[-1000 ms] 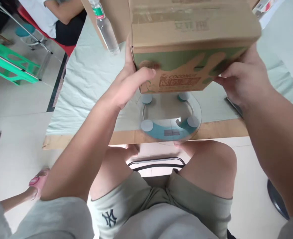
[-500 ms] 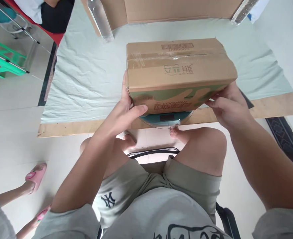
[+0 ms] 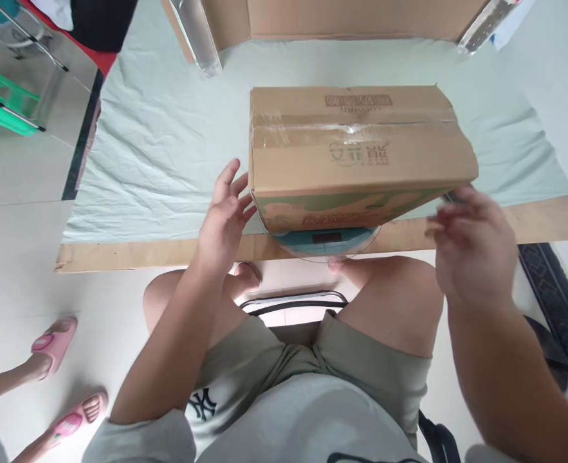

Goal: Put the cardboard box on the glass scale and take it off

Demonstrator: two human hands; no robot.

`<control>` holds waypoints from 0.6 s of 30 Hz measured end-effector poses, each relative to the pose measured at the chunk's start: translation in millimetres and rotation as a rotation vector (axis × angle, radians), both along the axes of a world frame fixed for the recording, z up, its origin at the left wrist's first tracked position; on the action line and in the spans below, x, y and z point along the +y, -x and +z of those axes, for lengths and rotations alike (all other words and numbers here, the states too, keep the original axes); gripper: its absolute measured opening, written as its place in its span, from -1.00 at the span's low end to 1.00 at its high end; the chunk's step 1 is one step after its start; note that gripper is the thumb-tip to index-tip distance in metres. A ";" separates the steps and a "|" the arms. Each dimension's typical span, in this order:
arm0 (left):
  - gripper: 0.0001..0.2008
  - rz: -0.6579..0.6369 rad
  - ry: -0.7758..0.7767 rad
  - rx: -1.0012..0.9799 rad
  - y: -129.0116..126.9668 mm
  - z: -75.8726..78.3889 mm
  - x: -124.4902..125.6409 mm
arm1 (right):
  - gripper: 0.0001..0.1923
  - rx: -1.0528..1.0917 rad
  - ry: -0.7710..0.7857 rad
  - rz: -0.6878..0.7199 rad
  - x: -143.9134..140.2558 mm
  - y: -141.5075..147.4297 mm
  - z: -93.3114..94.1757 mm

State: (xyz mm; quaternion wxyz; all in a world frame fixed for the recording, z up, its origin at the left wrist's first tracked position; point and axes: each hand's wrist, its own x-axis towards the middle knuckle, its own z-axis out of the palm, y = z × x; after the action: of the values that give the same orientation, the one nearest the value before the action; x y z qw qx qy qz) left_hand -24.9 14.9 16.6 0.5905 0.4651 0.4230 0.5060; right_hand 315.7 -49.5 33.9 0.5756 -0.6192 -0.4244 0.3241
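1. The cardboard box (image 3: 361, 148) is sitting on the round glass scale (image 3: 327, 239), near the middle of the table's near side, its taped top facing up.
2. The scale is showing its blue near part and dark display, its clear rim reaching past the wooden edge (image 3: 119, 254).
3. The left hand (image 3: 223, 222) is holding its fingers spread just beside the box's left side; whether fingertips are touching it, I cannot tell.
4. The right hand (image 3: 474, 244) is curling, blurred, near the box's near right corner; whether it is pinching anything, I cannot tell.
5. Pale green cloth (image 3: 168, 148) is covering the table, and a clear bottle (image 3: 197, 38) is standing far left.
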 end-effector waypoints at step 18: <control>-0.41 -0.062 -0.336 0.039 -5.5 -17.8 45.5 | -0.71 0.189 -0.302 -0.034 82.6 29.4 -21.0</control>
State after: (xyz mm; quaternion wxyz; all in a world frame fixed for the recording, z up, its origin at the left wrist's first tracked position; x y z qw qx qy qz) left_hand -19.4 60.4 -1.2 0.5112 0.5798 0.3292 0.5423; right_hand 286.3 33.2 12.9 0.7049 -0.4997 -0.4015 0.3036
